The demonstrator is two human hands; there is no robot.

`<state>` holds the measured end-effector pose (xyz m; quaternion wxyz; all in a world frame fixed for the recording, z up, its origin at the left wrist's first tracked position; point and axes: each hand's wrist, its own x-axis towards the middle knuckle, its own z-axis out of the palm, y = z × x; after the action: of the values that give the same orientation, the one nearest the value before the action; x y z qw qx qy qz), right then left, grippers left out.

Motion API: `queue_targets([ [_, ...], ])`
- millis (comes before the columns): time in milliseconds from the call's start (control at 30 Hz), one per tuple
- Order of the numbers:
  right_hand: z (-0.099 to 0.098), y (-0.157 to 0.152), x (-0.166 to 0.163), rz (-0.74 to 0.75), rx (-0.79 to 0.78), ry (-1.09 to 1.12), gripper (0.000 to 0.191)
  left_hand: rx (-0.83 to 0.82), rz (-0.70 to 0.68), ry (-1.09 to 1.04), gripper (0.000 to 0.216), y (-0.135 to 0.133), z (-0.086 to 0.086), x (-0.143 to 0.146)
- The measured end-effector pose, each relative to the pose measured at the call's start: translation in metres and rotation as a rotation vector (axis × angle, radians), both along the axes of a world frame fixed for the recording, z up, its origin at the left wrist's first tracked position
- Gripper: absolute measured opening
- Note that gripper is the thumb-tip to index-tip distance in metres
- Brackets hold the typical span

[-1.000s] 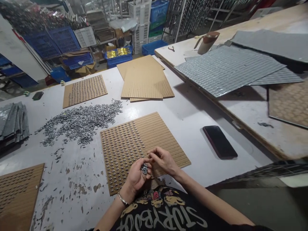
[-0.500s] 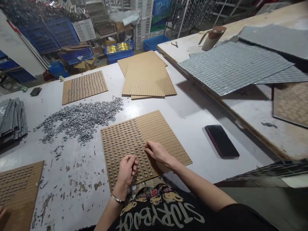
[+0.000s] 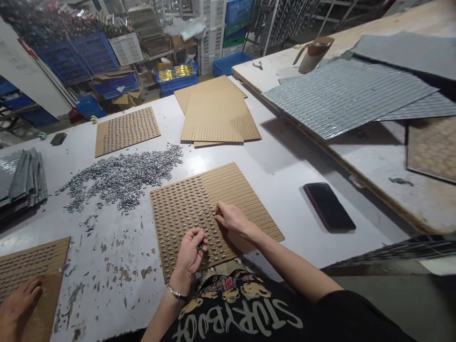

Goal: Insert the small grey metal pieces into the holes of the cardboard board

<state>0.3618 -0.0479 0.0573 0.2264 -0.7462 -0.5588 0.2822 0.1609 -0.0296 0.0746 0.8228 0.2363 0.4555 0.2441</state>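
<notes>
Right hand (image 3: 231, 218) down on the slotted board (image 3: 213, 213), fingertips pressed together in a pinch at the edge of the filled rows; whatever sits in that grip is too small to make out. Left hand (image 3: 190, 251) hovers over the board's near edge, fingers curled shut around a few small silver pieces (image 3: 203, 246), a bracelet (image 3: 174, 292) on the wrist. The board lies flat on the white tabletop (image 3: 285, 166), right in front of the person, its left half studded with pieces, its right half bare slots.

Left of the board, a loose heap of pieces (image 3: 121, 175) spreads across the tabletop, strays trailing toward the near edge. The surface there is scuffed and blotched with dark marks. Beyond the heap lies a second filled board (image 3: 126, 130); beside that, a stack of blank boards (image 3: 215, 114). A dark phone (image 3: 329, 207) lies face up, well apart to the right. Grey sheets (image 3: 19, 178) are piled at the far left.

Bottom left corner, another person's hand (image 3: 17, 308) rests on another board (image 3: 32, 270).

To the right, a second tabletop (image 3: 374, 156) carries ribbed silver sheets (image 3: 342, 97) and a brown jug (image 3: 313, 53). At the back, the room is crowded: blue crates (image 3: 94, 57), white crates (image 3: 210, 23), cardboard and metal racks.
</notes>
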Motion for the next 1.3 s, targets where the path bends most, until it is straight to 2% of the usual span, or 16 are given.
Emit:
queue_targets([
  [100, 0.006, -0.007, 0.0, -0.002, 0.072, 0.039, 0.002, -0.023, -0.002, 0.003, 0.041, -0.003, -0.003, 0.002],
  [200, 0.016, -0.027, -0.01, 0.027, 0.164, 0.276, 0.012, -0.046, -0.009, -0.018, 0.04, -0.007, -0.007, 0.007],
  [300, 0.023, -0.049, -0.025, 0.012, 0.173, 0.476, 0.018, -0.039, -0.035, -0.047, 0.037, -0.014, -0.008, 0.014],
  [433, 0.019, -0.06, -0.03, -0.085, 0.13, 0.487, 0.024, -0.055, -0.096, -0.067, 0.035, -0.02, -0.005, 0.023],
  [567, 0.009, -0.049, -0.016, -0.093, 0.077, 0.403, 0.022, -0.084, -0.068, -0.032, 0.033, -0.017, -0.001, 0.022],
  [733, 0.0, -0.03, -0.009, -0.056, -0.015, 0.085, 0.014, -0.042, 0.013, 0.015, 0.037, -0.011, -0.001, 0.012],
  [867, -0.005, -0.023, -0.012, -0.033, -0.114, -0.123, 0.015, 0.018, -0.023, 0.027, 0.037, -0.012, -0.004, 0.007],
  [1000, -0.002, -0.022, -0.01, -0.015, -0.17, -0.197, 0.015, 0.061, -0.071, -0.009, 0.038, -0.013, -0.005, 0.008],
  [1067, 0.004, -0.026, -0.01, -0.038, -0.125, -0.174, 0.011, 0.053, -0.07, -0.044, 0.04, -0.013, -0.004, 0.01],
  [1167, 0.02, -0.039, -0.016, -0.043, 0.08, -0.071, 0.015, 0.064, -0.083, -0.074, 0.05, -0.014, -0.001, 0.013],
  [1300, 0.04, -0.056, -0.032, 0.225, 0.294, 0.095, 0.022, 0.139, -0.116, -0.001, 0.054, -0.021, 0.002, 0.019],
])
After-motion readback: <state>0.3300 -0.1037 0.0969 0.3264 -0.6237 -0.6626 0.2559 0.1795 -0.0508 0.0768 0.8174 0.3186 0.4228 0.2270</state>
